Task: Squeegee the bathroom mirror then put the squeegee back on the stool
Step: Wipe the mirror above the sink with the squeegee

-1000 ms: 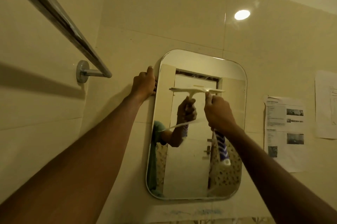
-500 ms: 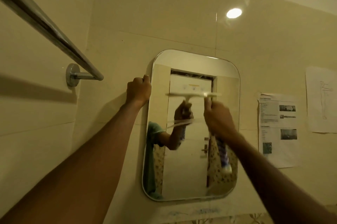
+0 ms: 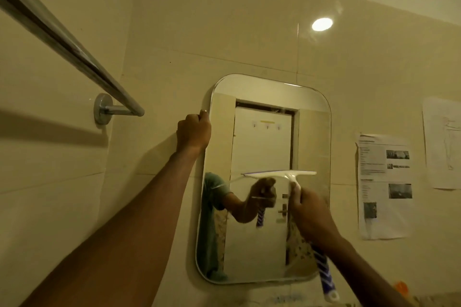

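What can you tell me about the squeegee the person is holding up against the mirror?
The squeegee looks like white plastic, T-shaped: a long, thin blade bar lying roughly level across the middle of the mirror, and a handle with blue and white stripes that runs down and right. The right hand is wrapped around the handle just below the bar. The handle's white end pokes out past the wrist.

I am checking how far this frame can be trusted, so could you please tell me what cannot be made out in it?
- Stool: not in the head view at all.
- Squeegee handle: its middle is covered by the right hand.
- Blade contact with the mirror: motion blur hides it.
- Printed sheet: text too small and blurred.
- Left hand fingertips: curled at the mirror's edge, partly hidden.
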